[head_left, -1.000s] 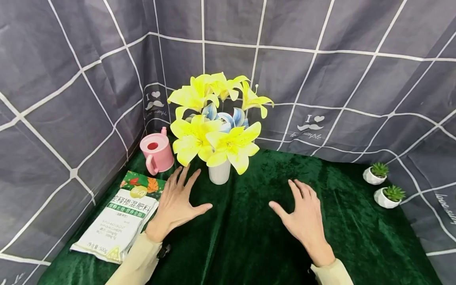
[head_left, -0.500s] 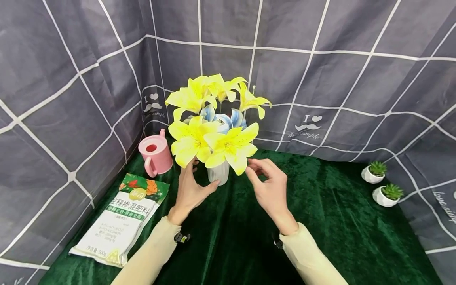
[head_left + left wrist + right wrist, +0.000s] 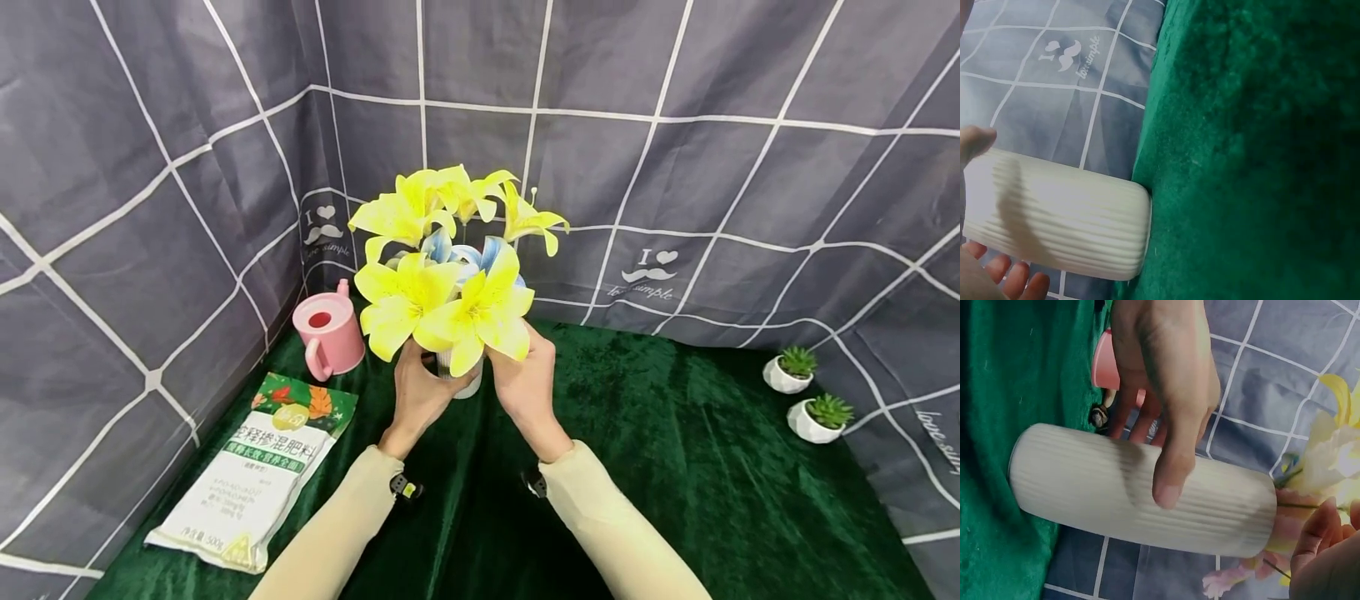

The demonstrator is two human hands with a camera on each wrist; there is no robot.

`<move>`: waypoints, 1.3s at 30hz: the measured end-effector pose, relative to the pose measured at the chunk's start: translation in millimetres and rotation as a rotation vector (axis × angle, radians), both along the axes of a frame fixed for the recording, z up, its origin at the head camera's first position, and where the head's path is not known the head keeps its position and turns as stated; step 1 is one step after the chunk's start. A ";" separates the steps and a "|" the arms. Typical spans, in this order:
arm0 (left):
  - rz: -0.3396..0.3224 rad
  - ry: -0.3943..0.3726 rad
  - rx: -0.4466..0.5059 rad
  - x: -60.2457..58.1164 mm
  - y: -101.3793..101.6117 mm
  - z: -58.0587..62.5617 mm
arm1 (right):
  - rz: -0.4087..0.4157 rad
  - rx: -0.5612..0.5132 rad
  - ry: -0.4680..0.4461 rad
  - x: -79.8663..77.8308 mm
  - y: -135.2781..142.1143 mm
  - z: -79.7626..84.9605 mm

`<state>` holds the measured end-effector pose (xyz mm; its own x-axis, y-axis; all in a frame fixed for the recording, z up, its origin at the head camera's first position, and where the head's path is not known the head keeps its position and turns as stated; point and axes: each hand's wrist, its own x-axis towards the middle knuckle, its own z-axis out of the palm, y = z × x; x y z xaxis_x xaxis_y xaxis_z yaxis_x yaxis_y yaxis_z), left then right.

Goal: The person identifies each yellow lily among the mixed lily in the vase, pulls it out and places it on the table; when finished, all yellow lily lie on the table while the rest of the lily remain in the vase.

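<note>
A ribbed white vase (image 3: 1085, 481) stands on the green cloth, holding yellow lilies (image 3: 408, 304) with blue and pink flowers among them. My left hand (image 3: 422, 392) grips the vase, its thumb across the front and the fingers behind. At the vase's mouth, my right hand (image 3: 527, 379) pinches the thin stem (image 3: 1300, 505) of a lily between thumb and forefinger, as the right wrist view shows. This front right lily (image 3: 480, 312) hangs above that hand and hides its fingertips in the head view. The left wrist view shows the ribbed lower vase between thumb and fingertips.
Left of the vase stands a pink watering can (image 3: 330, 332). A white and green fertilizer bag (image 3: 251, 475) lies nearer on the left. Two small succulents in white pots (image 3: 813, 423) sit at the far right. Grey checked curtain (image 3: 592, 167) borders the cloth (image 3: 675, 467) behind.
Both hands have come inward to the vase. My left hand has closed round it, and my right hand has taken a stem. The front right lily has shifted slightly left and turned.
</note>
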<state>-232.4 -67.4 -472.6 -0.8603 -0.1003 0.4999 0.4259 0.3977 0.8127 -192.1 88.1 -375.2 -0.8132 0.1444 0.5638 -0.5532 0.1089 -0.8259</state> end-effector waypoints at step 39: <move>0.075 -0.074 0.052 -4.1 3.9 1.1 | 0.053 -0.432 0.206 9.4 0.0 22.2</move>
